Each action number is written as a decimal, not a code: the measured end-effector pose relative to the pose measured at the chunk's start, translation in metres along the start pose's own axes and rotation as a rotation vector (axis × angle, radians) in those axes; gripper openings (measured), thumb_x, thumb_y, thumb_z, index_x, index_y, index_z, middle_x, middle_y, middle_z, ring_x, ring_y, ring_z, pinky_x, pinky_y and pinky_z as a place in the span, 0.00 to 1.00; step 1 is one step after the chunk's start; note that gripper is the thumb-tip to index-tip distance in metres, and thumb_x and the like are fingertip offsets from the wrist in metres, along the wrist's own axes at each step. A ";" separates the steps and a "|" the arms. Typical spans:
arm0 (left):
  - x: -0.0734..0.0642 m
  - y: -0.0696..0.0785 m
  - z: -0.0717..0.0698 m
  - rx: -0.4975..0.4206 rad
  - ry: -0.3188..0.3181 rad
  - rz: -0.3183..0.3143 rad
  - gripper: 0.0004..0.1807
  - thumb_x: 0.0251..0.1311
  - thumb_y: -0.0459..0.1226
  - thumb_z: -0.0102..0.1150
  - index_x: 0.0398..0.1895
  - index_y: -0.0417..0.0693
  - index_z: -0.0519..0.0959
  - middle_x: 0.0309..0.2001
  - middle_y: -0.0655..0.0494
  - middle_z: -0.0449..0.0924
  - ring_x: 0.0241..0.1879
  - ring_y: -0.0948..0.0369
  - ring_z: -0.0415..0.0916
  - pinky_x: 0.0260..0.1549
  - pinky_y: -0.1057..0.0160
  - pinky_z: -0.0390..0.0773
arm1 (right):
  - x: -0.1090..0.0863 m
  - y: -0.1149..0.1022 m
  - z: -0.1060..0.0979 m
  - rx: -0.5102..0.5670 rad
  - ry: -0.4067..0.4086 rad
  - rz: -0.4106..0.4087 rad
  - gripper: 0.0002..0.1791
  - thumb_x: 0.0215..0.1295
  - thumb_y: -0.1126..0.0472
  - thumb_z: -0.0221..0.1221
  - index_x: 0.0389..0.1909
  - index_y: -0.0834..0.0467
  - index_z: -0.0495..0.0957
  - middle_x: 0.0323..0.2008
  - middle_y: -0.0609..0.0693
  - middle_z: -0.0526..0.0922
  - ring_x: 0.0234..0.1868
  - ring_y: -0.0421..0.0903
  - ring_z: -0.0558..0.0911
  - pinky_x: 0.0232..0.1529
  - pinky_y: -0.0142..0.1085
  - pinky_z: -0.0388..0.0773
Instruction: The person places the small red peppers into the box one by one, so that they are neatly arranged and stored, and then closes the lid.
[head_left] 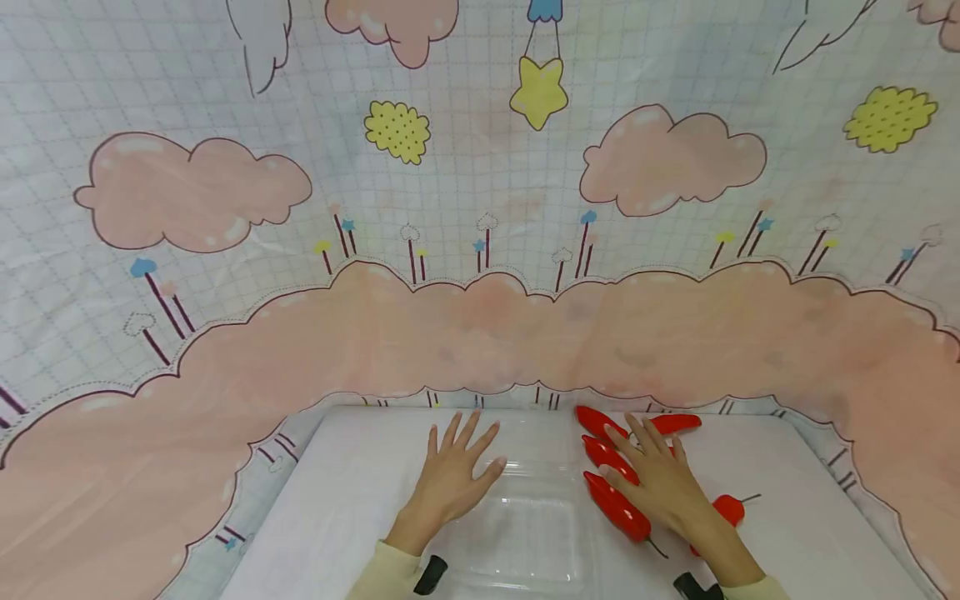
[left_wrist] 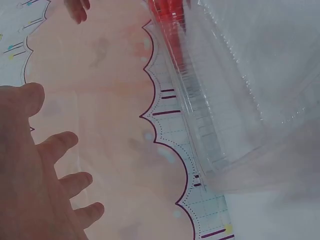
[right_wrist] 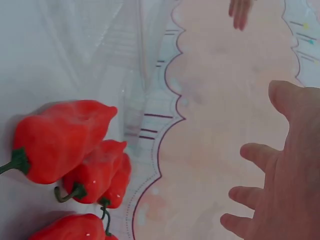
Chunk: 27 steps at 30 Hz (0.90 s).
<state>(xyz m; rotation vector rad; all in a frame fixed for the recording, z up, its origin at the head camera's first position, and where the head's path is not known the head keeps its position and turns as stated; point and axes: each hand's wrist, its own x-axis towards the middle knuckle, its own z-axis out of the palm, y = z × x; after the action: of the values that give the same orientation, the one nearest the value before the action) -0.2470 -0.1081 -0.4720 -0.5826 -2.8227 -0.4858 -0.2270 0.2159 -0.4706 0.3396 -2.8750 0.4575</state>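
Note:
My left hand is spread with straight fingers over the left side of a clear plastic container and grips nothing. Spread out likewise, my right hand overlaps several red peppers in the head view and holds none of them. These peppers lie to the right of the container, wrinkled and glossy with green stems; the right wrist view shows one large pepper in front of smaller ones. Another red pepper lies beside my right wrist, partly hidden by it. Fingers of both hands point forward, apart from each other.
A white tabletop carries the container and peppers. Around and behind it spreads a patterned cloth with pink clouds, stars and a scalloped border. Dark wrist straps sit at the cuffs of light sleeves.

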 end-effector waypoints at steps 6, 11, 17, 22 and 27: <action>-0.005 -0.005 0.002 -0.016 0.032 -0.013 0.32 0.69 0.63 0.38 0.73 0.64 0.64 0.78 0.53 0.53 0.78 0.46 0.45 0.71 0.33 0.41 | -0.005 0.006 0.003 0.010 0.011 0.013 0.39 0.64 0.35 0.55 0.71 0.50 0.66 0.74 0.61 0.59 0.73 0.66 0.55 0.66 0.73 0.44; -0.010 -0.008 0.004 -0.024 0.048 -0.019 0.32 0.70 0.62 0.39 0.72 0.63 0.65 0.78 0.54 0.53 0.77 0.46 0.47 0.71 0.33 0.44 | -0.009 0.011 0.005 0.032 0.023 0.032 0.39 0.64 0.37 0.56 0.72 0.51 0.65 0.73 0.62 0.60 0.72 0.65 0.56 0.66 0.74 0.45; -0.017 -0.013 0.009 -0.051 0.075 -0.025 0.31 0.70 0.60 0.41 0.72 0.62 0.66 0.77 0.52 0.56 0.76 0.44 0.51 0.70 0.33 0.46 | -0.016 0.016 0.006 0.060 0.030 0.049 0.39 0.64 0.40 0.58 0.72 0.53 0.65 0.73 0.62 0.60 0.71 0.66 0.56 0.65 0.74 0.47; -0.022 -0.018 0.013 -0.085 0.095 -0.036 0.30 0.70 0.58 0.44 0.72 0.61 0.67 0.76 0.51 0.57 0.75 0.45 0.53 0.70 0.34 0.51 | -0.021 0.021 0.008 0.083 0.013 0.066 0.38 0.63 0.42 0.60 0.72 0.52 0.64 0.73 0.62 0.59 0.71 0.66 0.55 0.65 0.73 0.48; -0.025 -0.023 0.017 -0.106 0.123 -0.040 0.29 0.69 0.56 0.47 0.70 0.59 0.69 0.76 0.50 0.59 0.74 0.44 0.56 0.68 0.37 0.58 | -0.024 0.025 0.010 0.104 -0.016 0.094 0.40 0.63 0.41 0.61 0.73 0.50 0.61 0.73 0.63 0.58 0.71 0.66 0.55 0.66 0.72 0.48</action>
<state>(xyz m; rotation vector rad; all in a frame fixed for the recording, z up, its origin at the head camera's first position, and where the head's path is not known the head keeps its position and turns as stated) -0.2362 -0.1305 -0.5007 -0.4991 -2.7095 -0.6593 -0.2122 0.2408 -0.4925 0.2265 -2.8982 0.6252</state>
